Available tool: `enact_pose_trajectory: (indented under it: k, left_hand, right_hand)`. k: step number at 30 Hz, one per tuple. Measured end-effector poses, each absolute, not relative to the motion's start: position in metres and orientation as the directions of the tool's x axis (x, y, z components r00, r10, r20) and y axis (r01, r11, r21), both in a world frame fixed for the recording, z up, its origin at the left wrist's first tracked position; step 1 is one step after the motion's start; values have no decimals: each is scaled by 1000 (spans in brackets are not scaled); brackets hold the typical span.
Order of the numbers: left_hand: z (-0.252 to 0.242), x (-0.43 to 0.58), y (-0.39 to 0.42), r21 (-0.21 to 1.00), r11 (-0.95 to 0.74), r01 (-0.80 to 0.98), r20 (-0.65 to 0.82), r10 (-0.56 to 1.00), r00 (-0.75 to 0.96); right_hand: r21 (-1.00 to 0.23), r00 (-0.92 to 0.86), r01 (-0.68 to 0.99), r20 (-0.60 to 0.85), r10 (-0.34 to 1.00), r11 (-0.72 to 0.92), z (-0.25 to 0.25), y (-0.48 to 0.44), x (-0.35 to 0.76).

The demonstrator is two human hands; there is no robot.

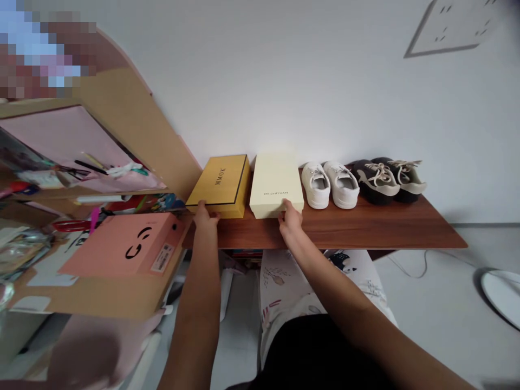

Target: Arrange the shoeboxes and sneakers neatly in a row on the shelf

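Note:
On a brown wooden shelf top (260, 233) lie two shoe boxes side by side. My left hand (205, 215) grips the near edge of the yellow shoe box (221, 181), thumb on its lid and fingers against its front side. The cream shoe box (276, 173) is pinched the same way by my right hand (291, 216), at the front near its right corner. A narrow gap separates the boxes. To their right stand a pair of white sneakers (330, 184) and a pair of dark sneakers (388, 181) with beige laces.
At the left a desk (117, 295) with shelving holds a pink shoe box (125, 244), pens and papers. A white wall (264, 70) rises behind the shelf top. A socket panel (450, 27) is at upper right; a white round object (504, 295) is on the floor.

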State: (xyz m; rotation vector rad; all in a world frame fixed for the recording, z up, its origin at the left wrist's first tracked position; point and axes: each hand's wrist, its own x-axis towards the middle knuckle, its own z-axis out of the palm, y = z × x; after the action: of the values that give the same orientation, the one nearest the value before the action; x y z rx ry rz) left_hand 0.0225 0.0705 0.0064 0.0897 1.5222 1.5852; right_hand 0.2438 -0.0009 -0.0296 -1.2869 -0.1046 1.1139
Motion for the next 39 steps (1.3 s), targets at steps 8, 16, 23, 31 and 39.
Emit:
enact_pose_trajectory:
  k: [8,16,23,31,39]
  left_hand:
    - [13,45,53,922,-192,335,368,699,-613]
    - [-12,35,19,71,-413,908,477,813,333]
    - [-43,30,21,-127,-443,887,338,822,459]
    - [-65,20,36,58,-521,852,347,811,472]
    - [-69,17,36,262,-479,838,420,838,348]
  right_hand:
    - [-963,800,44,193,567,265,12,-22,255]
    - [-395,-66,814,666,743,426,-6,-38,264]
    - [-174,-312,881,485,817,440,-53,-29,275]
    - [-149,-343,894,381,858,424,-73,-18,274]
    - [-211,-327,881,376,867,424,-77,-18,270]
